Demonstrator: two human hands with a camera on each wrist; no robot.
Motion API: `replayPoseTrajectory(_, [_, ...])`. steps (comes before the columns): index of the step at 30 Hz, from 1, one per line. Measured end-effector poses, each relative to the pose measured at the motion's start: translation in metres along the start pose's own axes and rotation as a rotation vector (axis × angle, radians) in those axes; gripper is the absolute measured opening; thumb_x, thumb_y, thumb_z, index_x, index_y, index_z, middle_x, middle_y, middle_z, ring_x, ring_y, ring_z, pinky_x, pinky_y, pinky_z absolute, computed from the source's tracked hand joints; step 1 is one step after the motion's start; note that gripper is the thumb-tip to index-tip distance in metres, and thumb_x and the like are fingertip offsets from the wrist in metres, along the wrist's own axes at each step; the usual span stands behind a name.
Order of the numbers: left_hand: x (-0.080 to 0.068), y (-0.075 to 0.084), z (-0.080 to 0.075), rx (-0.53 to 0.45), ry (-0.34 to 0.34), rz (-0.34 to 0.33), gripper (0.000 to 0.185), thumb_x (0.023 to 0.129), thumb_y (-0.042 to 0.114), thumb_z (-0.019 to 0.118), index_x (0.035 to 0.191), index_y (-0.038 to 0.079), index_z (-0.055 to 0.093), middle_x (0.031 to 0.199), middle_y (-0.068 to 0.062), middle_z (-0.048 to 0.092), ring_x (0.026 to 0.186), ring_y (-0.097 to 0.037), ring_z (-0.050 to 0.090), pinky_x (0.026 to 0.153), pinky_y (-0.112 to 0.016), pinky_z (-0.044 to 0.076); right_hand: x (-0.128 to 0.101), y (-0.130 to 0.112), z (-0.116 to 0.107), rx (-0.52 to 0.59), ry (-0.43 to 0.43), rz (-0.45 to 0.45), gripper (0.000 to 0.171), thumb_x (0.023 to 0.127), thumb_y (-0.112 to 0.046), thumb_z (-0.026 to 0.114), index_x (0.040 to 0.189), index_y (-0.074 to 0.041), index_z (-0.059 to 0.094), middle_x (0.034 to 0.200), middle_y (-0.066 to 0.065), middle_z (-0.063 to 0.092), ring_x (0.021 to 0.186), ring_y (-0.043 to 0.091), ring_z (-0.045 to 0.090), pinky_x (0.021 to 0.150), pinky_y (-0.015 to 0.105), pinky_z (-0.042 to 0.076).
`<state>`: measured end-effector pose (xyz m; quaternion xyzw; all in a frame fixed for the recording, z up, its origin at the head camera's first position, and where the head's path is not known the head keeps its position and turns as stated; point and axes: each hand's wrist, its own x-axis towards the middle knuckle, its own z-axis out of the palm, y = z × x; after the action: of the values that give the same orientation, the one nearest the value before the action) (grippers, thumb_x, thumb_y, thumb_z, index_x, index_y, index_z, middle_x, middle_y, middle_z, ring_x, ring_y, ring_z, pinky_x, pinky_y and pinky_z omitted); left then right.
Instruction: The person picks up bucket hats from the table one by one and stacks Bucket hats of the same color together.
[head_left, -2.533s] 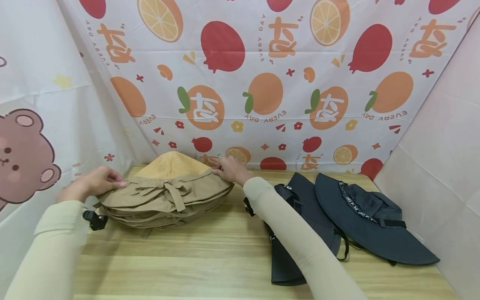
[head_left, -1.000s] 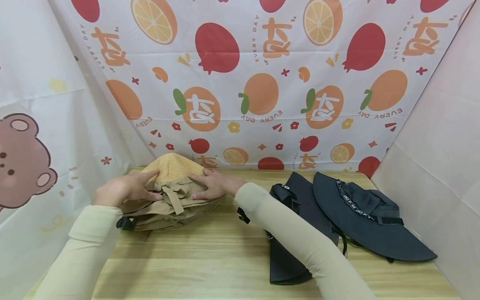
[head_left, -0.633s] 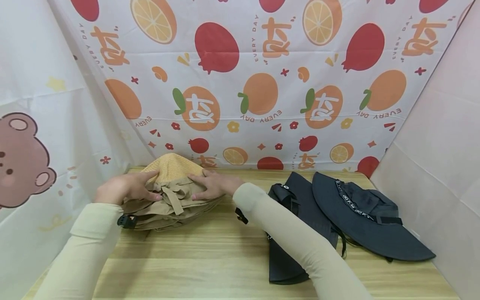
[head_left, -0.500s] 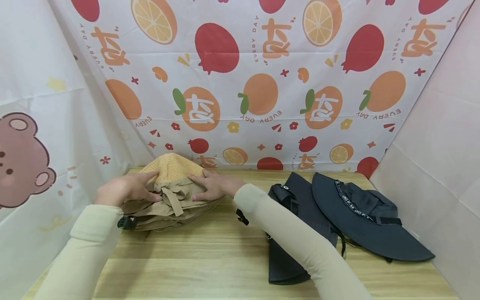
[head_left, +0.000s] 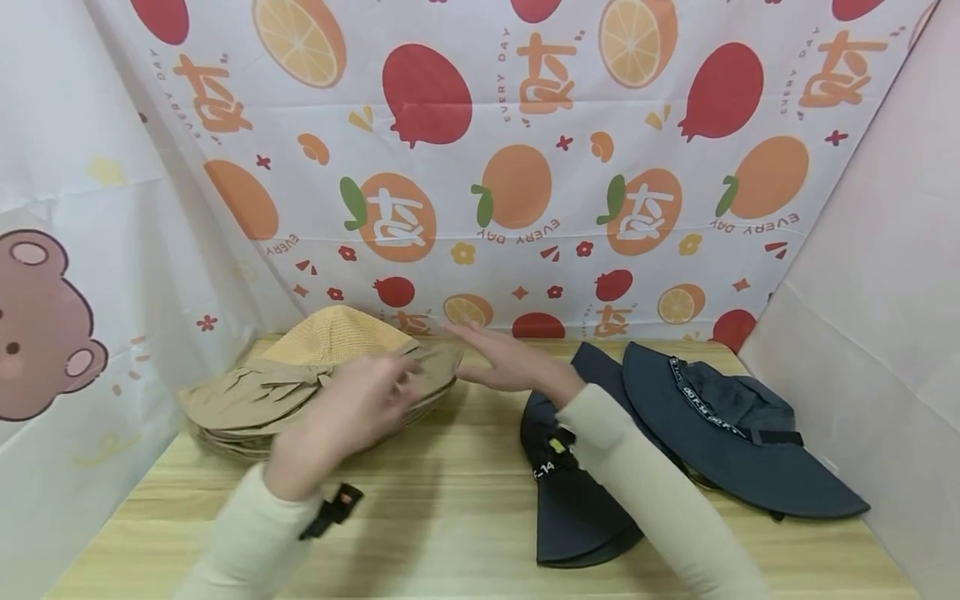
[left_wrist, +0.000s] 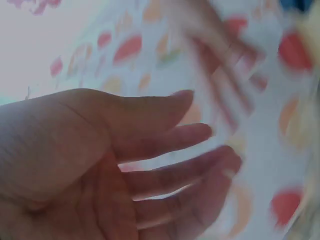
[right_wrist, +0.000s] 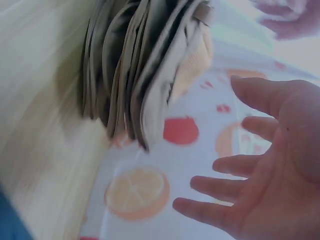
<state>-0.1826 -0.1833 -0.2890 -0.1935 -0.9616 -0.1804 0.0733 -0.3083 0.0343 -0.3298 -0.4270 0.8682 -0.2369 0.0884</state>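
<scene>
Fruit-print cloth [head_left: 525, 125] behind a wooden surface [head_left: 450, 517] with hats.
Khaki hat stack [head_left: 300, 392] lies at the surface's back left. Left hand [head_left: 352, 417], blurred, fingers loosely spread, hovers over the stack's near brim; right hand [head_left: 510, 367], spread flat, just beside it, holding nothing; dark hats [head_left: 720, 433] farther right.

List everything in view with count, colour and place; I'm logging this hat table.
stack of tan sun hats: one stack, count unclear, khaki brims, yellow knit crown on top, table's left rear.
dark bucket hats: at least two, navy-black with lettered bands, table's right.
wooden table: one, light wood, under everything.
fruit-print cloth: one, white with oranges, behind.
bear-print cloth: one, white, at left.
left hand: one, blurred, empty, in front of the stack.
right hand: one, fingers straight, empty, beside the stack.
</scene>
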Motion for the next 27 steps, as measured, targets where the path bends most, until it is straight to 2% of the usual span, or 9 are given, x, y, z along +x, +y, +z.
replayPoseTrajectory(1, [0.002, 0.007, 0.013, -0.040, -0.010, 0.011, 0.017, 0.092, 0.009, 0.075, 0.106, 0.001, 0.072, 0.092, -0.012, 0.076, 0.078, -0.022, 0.070, 0.072, -0.039, 0.059, -0.012, 0.005, -0.002, 0.008, 0.009, 0.016, 0.073, 0.105, -0.031, 0.061, 0.166, -0.025, 0.021, 0.174, 0.005, 0.018, 0.162, 0.029, 0.014, 0.127, 0.055, 0.024])
replayPoseTrajectory(3, [0.006, 0.016, 0.040, -0.097, -0.042, 0.025, 0.013, 0.091, 0.008, 0.076, 0.101, 0.002, 0.073, 0.084, -0.007, 0.074, 0.071, -0.015, 0.066, 0.066, -0.031, 0.057, -0.035, 0.015, -0.003, 0.031, 0.026, 0.047, 0.074, 0.104, -0.030, 0.062, 0.166, -0.024, 0.021, 0.174, 0.006, 0.017, 0.162, 0.029, 0.013, 0.127, 0.056, 0.025])
replayPoseTrajectory(5, [0.011, 0.021, 0.067, -0.142, -0.087, 0.020, 0.013, 0.090, 0.008, 0.078, 0.098, 0.000, 0.072, 0.079, -0.006, 0.071, 0.066, -0.013, 0.063, 0.062, -0.029, 0.055, -0.057, 0.024, -0.004, 0.052, 0.043, 0.073, 0.073, 0.105, -0.027, 0.062, 0.166, -0.021, 0.022, 0.174, 0.008, 0.016, 0.162, 0.030, 0.013, 0.126, 0.058, 0.025])
replayPoseTrajectory(10, [0.022, 0.030, 0.118, -0.162, -0.175, 0.025, 0.020, 0.089, 0.011, 0.080, 0.095, -0.006, 0.072, 0.087, -0.016, 0.075, 0.076, -0.027, 0.070, 0.071, -0.044, 0.058, -0.106, 0.036, -0.008, 0.063, 0.118, 0.137, 0.069, 0.106, -0.025, 0.059, 0.165, -0.014, 0.025, 0.174, 0.013, 0.015, 0.161, 0.035, 0.013, 0.124, 0.063, 0.025])
replayPoseTrajectory(13, [0.027, 0.041, 0.140, -0.151, -0.220, 0.009, 0.022, 0.088, 0.018, 0.081, 0.082, -0.001, 0.070, 0.083, -0.010, 0.072, 0.075, -0.025, 0.065, 0.071, -0.041, 0.055, -0.131, 0.042, -0.014, 0.057, 0.180, 0.174, 0.069, 0.106, -0.026, 0.059, 0.165, -0.014, 0.025, 0.173, 0.016, 0.016, 0.160, 0.039, 0.016, 0.123, 0.065, 0.025])
replayPoseTrajectory(16, [0.031, 0.056, 0.157, -0.121, -0.255, -0.027, 0.034, 0.089, 0.027, 0.080, 0.067, 0.008, 0.062, 0.067, 0.001, 0.059, 0.064, -0.015, 0.053, 0.059, -0.030, 0.045, -0.147, 0.048, -0.021, 0.045, 0.238, 0.194, 0.070, 0.105, -0.026, 0.060, 0.165, -0.016, 0.025, 0.173, 0.018, 0.017, 0.159, 0.042, 0.017, 0.122, 0.067, 0.025])
replayPoseTrajectory(19, [0.035, 0.066, 0.169, -0.130, -0.289, -0.076, 0.045, 0.089, 0.035, 0.080, 0.060, 0.012, 0.054, 0.058, 0.005, 0.045, 0.055, -0.013, 0.044, 0.052, -0.027, 0.036, -0.156, 0.050, -0.029, 0.042, 0.278, 0.193, 0.071, 0.105, -0.024, 0.061, 0.165, -0.015, 0.024, 0.173, 0.018, 0.017, 0.159, 0.043, 0.016, 0.122, 0.067, 0.025])
replayPoseTrajectory(23, [0.039, 0.075, 0.181, -0.140, -0.298, -0.138, 0.047, 0.085, 0.042, 0.084, 0.065, 0.011, 0.054, 0.060, 0.003, 0.044, 0.054, -0.014, 0.043, 0.050, -0.028, 0.034, -0.163, 0.051, -0.036, 0.050, 0.304, 0.195, 0.071, 0.104, -0.024, 0.061, 0.165, -0.013, 0.025, 0.172, 0.017, 0.019, 0.159, 0.044, 0.016, 0.122, 0.068, 0.024])
replayPoseTrajectory(27, [0.040, 0.080, 0.188, -0.125, -0.248, -0.120, 0.046, 0.078, 0.041, 0.090, 0.066, 0.013, 0.056, 0.062, 0.003, 0.048, 0.054, -0.014, 0.045, 0.049, -0.028, 0.036, -0.167, 0.052, -0.038, 0.056, 0.312, 0.207, 0.071, 0.104, -0.023, 0.062, 0.164, -0.013, 0.026, 0.172, 0.017, 0.022, 0.159, 0.043, 0.016, 0.121, 0.069, 0.023])
